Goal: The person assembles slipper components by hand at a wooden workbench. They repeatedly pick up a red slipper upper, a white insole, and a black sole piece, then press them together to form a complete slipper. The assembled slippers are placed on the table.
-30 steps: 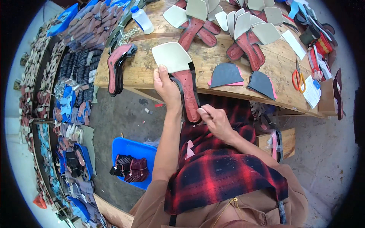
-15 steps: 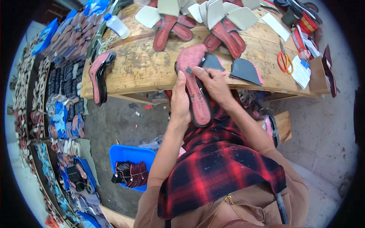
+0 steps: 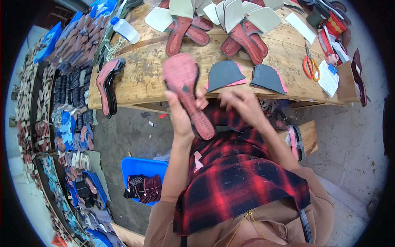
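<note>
A worn wooden workbench (image 3: 152, 70) curved across the room, its far side cut off by the upper edge. At the bench's near edge, we saw one pink sole (image 3: 181, 74) held up in the left hand (image 3: 181, 117), thumb and fingers closed around its narrow middle; the palm side of that grip was hidden. The right hand (image 3: 247, 107), also by the bench's near edge, was apart from the sole, fingers curled and blurred; we could not tell whether they pinched anything. On the bench we counted two stacks of dark pieces, one left (image 3: 225, 76) and one right (image 3: 268, 78), one bottle (image 3: 126, 31) and one pair of scissors (image 3: 311, 61). A pile of red soles (image 3: 105, 88) overhung the bench's left end, its layers too tight to count. Below the bench stood one blue bin (image 3: 131, 165), partly hidden by the left forearm.
</note>
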`<act>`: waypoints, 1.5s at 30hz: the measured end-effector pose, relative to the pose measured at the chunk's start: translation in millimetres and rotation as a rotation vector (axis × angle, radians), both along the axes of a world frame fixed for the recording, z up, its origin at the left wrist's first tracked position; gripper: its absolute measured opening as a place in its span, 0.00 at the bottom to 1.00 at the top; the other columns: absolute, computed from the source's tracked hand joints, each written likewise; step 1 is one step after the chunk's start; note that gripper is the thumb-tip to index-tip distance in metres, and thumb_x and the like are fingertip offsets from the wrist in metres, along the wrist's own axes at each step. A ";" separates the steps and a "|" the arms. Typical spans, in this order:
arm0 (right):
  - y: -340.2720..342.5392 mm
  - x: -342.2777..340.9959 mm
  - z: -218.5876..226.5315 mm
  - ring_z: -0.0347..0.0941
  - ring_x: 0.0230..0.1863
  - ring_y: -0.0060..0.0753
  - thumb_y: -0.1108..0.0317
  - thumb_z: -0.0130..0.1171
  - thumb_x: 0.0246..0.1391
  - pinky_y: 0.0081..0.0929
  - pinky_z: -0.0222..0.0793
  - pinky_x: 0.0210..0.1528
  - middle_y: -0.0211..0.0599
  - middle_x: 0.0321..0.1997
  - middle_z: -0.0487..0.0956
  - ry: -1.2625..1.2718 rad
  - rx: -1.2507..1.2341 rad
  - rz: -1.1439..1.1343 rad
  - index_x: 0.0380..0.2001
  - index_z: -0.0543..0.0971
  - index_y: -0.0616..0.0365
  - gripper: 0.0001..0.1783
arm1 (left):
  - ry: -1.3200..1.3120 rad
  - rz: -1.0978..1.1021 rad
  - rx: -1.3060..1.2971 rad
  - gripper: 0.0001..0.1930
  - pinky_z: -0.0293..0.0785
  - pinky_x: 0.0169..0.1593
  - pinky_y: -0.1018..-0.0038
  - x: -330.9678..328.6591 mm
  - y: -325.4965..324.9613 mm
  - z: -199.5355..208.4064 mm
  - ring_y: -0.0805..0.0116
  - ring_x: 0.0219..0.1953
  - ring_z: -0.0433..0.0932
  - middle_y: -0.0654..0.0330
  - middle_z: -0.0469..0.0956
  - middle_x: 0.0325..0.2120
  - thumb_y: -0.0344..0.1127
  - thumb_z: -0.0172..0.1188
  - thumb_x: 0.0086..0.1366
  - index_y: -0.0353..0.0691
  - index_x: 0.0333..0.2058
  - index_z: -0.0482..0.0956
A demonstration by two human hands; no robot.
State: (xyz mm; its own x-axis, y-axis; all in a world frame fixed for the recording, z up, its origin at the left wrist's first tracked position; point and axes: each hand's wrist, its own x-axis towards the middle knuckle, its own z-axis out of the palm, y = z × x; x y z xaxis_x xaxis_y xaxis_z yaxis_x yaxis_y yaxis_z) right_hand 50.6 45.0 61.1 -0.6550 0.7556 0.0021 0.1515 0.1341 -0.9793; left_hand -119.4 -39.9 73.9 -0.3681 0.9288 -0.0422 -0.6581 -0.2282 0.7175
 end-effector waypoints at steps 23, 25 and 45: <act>127.8 -11.5 -31.4 0.72 0.42 0.35 0.70 0.59 0.56 0.32 0.68 0.44 0.41 0.39 0.75 -0.311 0.660 0.256 0.37 0.74 0.64 0.10 | 1.732 -0.256 0.115 0.19 0.58 0.65 0.56 22.3 23.1 -32.3 0.42 0.64 0.60 0.41 0.64 0.60 0.39 0.68 0.54 0.39 0.43 0.81; 121.7 -9.2 -20.4 0.75 0.43 0.35 0.70 0.58 0.58 0.31 0.69 0.45 0.42 0.41 0.78 -0.154 0.464 0.123 0.37 0.75 0.63 0.07 | 1.699 -0.287 0.071 0.17 0.55 0.67 0.54 19.1 26.1 -38.8 0.40 0.66 0.57 0.40 0.61 0.62 0.38 0.68 0.53 0.38 0.41 0.82; 94.1 37.7 58.5 0.53 0.15 0.07 0.67 0.57 0.63 0.11 0.46 0.14 0.18 0.21 0.64 0.653 0.232 -0.889 0.35 0.71 0.52 0.06 | 1.746 -0.408 0.017 0.23 0.48 0.70 0.55 20.2 40.0 -52.7 0.39 0.69 0.51 0.36 0.55 0.65 0.42 0.64 0.55 0.31 0.45 0.80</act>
State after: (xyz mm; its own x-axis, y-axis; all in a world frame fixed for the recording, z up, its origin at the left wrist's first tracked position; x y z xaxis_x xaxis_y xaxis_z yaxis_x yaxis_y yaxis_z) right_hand 88.3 139.1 119.6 0.2941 0.8899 0.3487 -0.2484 0.4234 -0.8712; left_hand -99.2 0.1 21.1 0.2577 0.9595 0.1141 0.7712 -0.2754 0.5739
